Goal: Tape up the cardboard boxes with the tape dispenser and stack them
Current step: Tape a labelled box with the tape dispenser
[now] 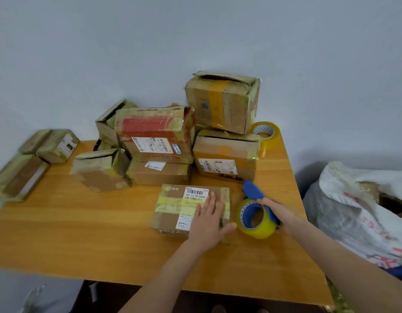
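My left hand (208,219), fingers straight and flat, covers the near right corner of the cardboard box (173,208). My right hand (280,211), fingers curled round the handle, hides the far side of the tape dispenser (254,213), and the label's small print is unreadable. The box lies flat mid-table (82,233), long axis 9 to 3 o'clock; the dispenser is just beside it at 3 o'clock, blade end toward 12. Box: brown, banded with yellowish tape, barcode label on top; dispenser: blue, with a clear yellow roll.
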